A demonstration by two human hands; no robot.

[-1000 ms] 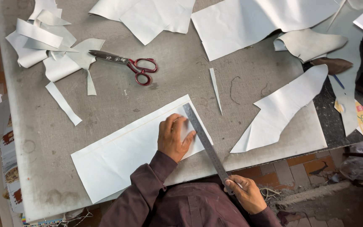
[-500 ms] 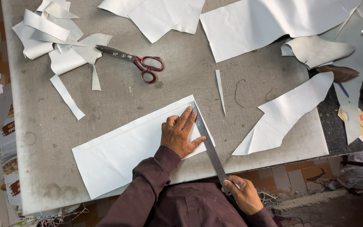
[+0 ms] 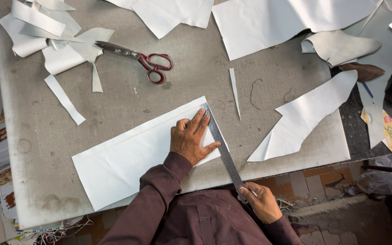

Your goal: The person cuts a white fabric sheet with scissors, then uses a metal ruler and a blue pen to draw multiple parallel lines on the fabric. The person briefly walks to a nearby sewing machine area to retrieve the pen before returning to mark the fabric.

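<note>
Pressing flat, the left hand pins a steel ruler along the right edge of a white sheet, fingers spread apart, fingertips on the ruler's upper end. The right hand grips the ruler's near end, beyond the table edge, fingers curled shut around it; whether it also holds a blade or pen cannot be told. Judged from this, the step is aligning the ruler for a line; the next move calls for firm, steady pressure. The sheet is smooth, rectangular, with a faint lengthwise crease. Beyond the sheet lie red-handled scissors, irregular white offcuts and a thin sliver on the rough grey top.
</note>
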